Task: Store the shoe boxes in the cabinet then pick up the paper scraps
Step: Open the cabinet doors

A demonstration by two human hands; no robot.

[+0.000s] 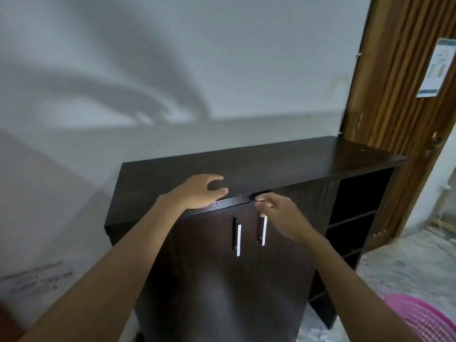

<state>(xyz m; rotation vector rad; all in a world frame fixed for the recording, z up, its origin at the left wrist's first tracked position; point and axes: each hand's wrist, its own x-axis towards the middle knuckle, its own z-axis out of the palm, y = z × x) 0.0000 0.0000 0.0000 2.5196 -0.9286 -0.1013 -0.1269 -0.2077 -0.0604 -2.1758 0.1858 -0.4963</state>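
A dark wooden cabinet (pixel 283 164) stands against a white wall (pixel 172 70), and both hands are at the front edge of its top. The left hand (pixel 195 193) rests palm down on that front edge above the left door (pixel 209 243), fingers loose and spread, grasping nothing. The right hand (pixel 278 213) is just beside it at the upper inner corner of the right door (pixel 271 280). Its fingers are curled against a dark gap under the cabinet top, and its thumb is near the top of the right handle (pixel 263 230). Whether it actually grips the door edge cannot be told. The left handle (pixel 238 236) hangs free, just beside the right one.

Open shelves (pixel 352 218) fill the cabinet's right end. Beyond them is a ribbed wooden door (pixel 399 95) with a paper notice (pixel 436 67) stuck on it. A pink basket (pixel 424 317) sits on the mottled floor (pixel 407 262) near the cabinet's right front corner. A few blurred white bits (pixel 318 333) lie on the floor by the cabinet's base.
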